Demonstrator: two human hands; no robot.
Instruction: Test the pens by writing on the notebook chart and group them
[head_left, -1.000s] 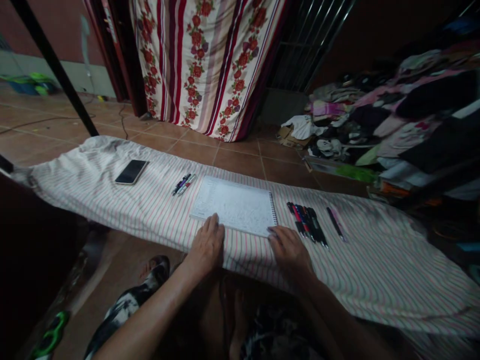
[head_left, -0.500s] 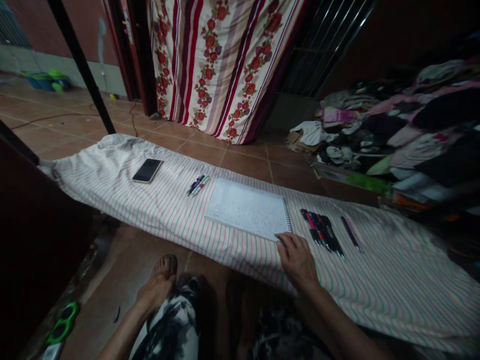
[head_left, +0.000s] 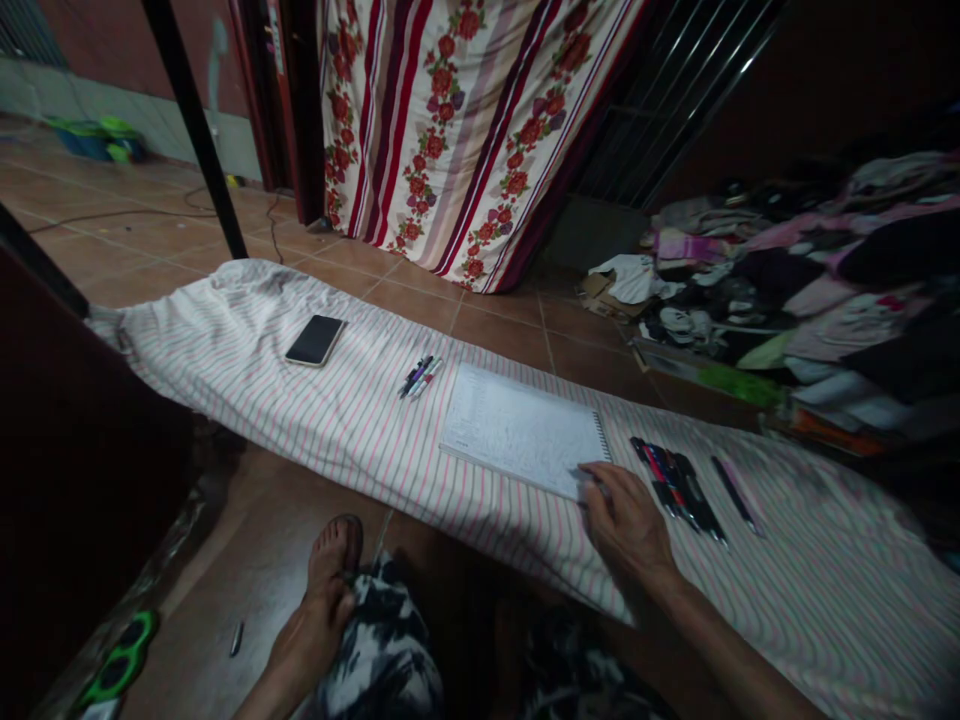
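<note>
My right hand (head_left: 628, 520) is at the lower right corner of a spiral notebook (head_left: 525, 425), which lies open on a striped cloth. Its thumb and forefinger are pinched together, with a small dark bit at the fingertips too unclear to name. To the right of the hand lies a row of several pens (head_left: 679, 490). Farther right are a dark pen and a pinkish one (head_left: 737, 495). A few pens (head_left: 421, 377) sit left of the notebook. My left hand (head_left: 321, 622) rests on my patterned trouser leg, holding nothing I can see, its fingers laid over the knee.
The striped cloth (head_left: 360, 420) covers a long, low surface. A phone (head_left: 315, 340) lies on its left part. Below are a green-handled object (head_left: 124, 655) and a small dark item (head_left: 237, 638) on the tiled floor. Heaped clothes (head_left: 817, 270) stand behind right, and a floral curtain (head_left: 465, 130) hangs beyond.
The view has shifted, so the cloth's things sit farther right. My right hand stays at the notebook's corner, its fingers a little more over the page. My left hand has drawn back on the leg.
</note>
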